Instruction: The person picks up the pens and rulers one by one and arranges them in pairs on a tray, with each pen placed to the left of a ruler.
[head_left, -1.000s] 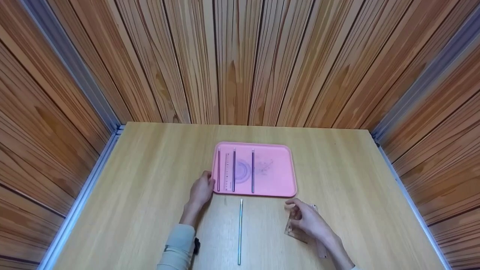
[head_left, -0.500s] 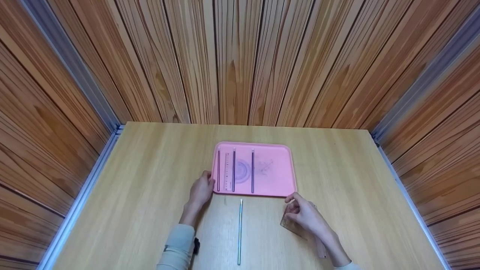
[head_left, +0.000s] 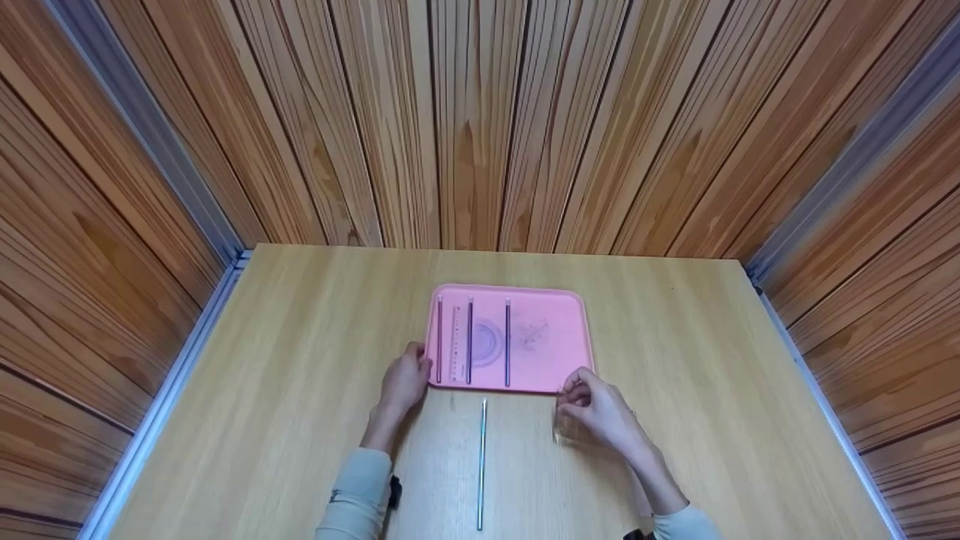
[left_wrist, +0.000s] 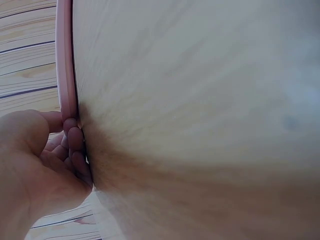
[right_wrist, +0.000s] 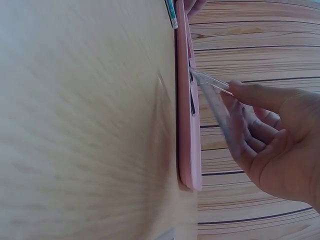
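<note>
My left hand (head_left: 403, 379) grips the near left corner of a pink tray (head_left: 566, 315); in the left wrist view its thumb and fingers pinch the rim. In the tray lie dark pencils (head_left: 470, 341), a clear ruler (head_left: 457, 352) and a clear protractor (head_left: 487, 343). My right hand (head_left: 600, 409) pinches a clear set square (right_wrist: 215, 102) between thumb and fingers. It holds the set square tilted above the tray's near right corner, off the table. A green pencil (head_left: 481, 465) lies on the table in front of the tray.
A pale clear strip (head_left: 641, 499), partly hidden by my right forearm, lies on the table (head_left: 300, 337). Wood-patterned panels (head_left: 472, 150) stand behind the table and at both sides. Dark marks (head_left: 534, 334) show on the tray's right part.
My right hand has lifted the set square from the table and moved forward and left to the tray's near right corner. My left hand stays at the tray.
</note>
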